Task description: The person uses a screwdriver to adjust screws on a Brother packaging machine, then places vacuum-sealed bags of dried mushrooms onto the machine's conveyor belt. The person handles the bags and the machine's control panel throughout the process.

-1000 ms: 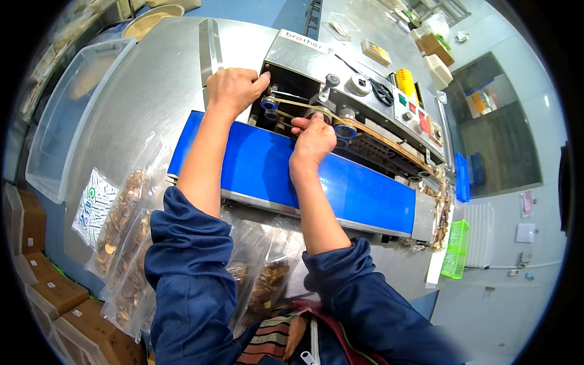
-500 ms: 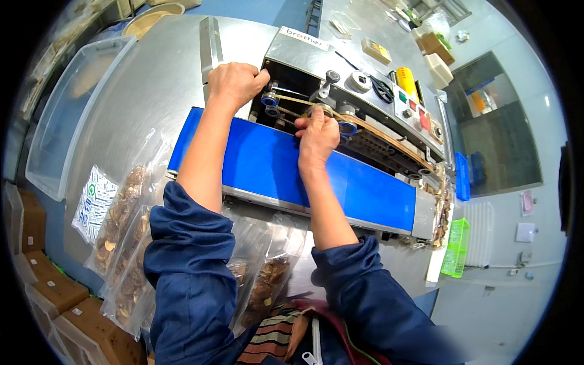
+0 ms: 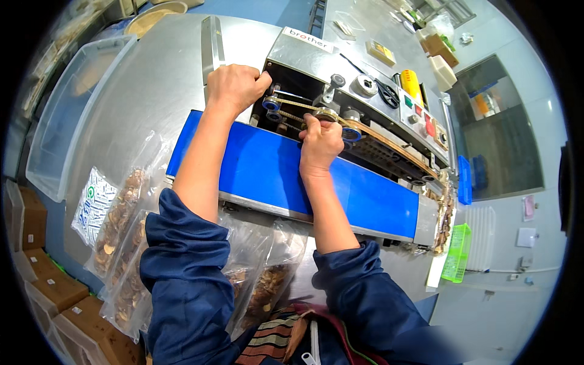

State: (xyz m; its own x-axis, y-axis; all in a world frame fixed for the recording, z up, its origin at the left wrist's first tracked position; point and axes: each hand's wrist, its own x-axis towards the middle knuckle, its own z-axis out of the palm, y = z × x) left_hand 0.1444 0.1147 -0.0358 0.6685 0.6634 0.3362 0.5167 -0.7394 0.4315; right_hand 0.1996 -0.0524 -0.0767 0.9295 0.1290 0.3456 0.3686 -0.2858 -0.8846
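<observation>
Far left: you've got a clear plastic tub (image 3: 44,176) by the edge of the metal table (image 3: 155,79).
Bags: clear bags of brown dried slices (image 3: 125,210) lie near your left forearm.
Left hand: your left hand (image 3: 236,90) is up at the left end of the band sealer (image 3: 307,61), fingers curled together; can't tell if they're clamped on it.
Blue conveyor belt (image 3: 255,164): runs under both your forearms, along the sealer's near side.
Right hand: your right hand (image 3: 321,143) has thumb and fingertips at a metal wheel (image 3: 327,114); can't tell if they're pinching it.
Far right: green basket (image 3: 456,254), past the belt.
</observation>
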